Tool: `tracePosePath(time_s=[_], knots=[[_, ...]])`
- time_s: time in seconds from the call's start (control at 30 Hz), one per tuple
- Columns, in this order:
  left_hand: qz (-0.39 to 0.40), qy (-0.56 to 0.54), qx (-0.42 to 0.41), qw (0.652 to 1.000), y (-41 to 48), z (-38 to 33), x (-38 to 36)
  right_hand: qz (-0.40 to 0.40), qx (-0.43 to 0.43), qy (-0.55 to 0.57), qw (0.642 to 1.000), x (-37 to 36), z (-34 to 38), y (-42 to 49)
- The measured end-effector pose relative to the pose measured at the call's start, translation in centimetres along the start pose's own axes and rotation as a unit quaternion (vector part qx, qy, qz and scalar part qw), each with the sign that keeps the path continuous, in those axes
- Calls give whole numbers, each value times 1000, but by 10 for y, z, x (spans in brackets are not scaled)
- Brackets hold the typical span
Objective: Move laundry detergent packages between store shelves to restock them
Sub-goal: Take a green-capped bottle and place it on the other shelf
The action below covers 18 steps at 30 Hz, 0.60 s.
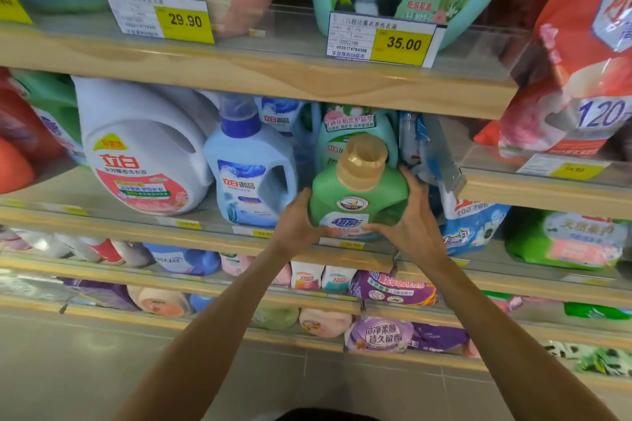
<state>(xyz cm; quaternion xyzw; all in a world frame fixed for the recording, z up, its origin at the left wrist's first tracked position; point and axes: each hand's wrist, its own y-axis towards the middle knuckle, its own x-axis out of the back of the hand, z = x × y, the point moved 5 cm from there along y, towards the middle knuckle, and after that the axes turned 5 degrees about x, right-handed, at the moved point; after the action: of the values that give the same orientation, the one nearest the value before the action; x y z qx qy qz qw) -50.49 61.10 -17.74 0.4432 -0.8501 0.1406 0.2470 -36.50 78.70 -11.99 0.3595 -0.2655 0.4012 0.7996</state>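
Detergent bottle (359,202) stands upright, gold cap up.

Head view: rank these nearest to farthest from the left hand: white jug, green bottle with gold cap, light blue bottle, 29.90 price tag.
1. green bottle, held by the left hand at its left side.
2. light blue bottle, just left of the hand, same shelf.
3. white jug, farther left on that shelf.
4. 29.90 price tag, on the shelf edge above, upper left.

Green, gold-capped detergent bottle (355,205) upright at the shelf (136,227) edge, left grip (297,225) holding its nine o'clock side, right grip (412,215) its three.
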Motion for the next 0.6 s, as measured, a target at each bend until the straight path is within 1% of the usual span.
tracePosePath(time_s=[0.13, 0.27, 0.33, 0.4, 0.5, 0.6], knots=[[-38, -20, 5, 999, -16, 6, 6, -4, 34, -41, 999, 0, 18, -10], [-55, -16, 4, 998, -29, 5, 29, -11, 94, -57, 994, 8, 48, -9], [-70, -31, 4, 997, -39, 3, 49, -13, 111, -42, 993, 11, 67, -8], [-69, -32, 8, 997, -51, 3, 67, -7, 114, -20, 993, 13, 86, -9], [-71, -51, 22, 996, -81, 5, 93, 26, 118, 28, 992, 7, 111, -15], [-68, -105, 35, 992, -117, 14, 116, 66, 127, 93, 985, -3, 135, -21]])
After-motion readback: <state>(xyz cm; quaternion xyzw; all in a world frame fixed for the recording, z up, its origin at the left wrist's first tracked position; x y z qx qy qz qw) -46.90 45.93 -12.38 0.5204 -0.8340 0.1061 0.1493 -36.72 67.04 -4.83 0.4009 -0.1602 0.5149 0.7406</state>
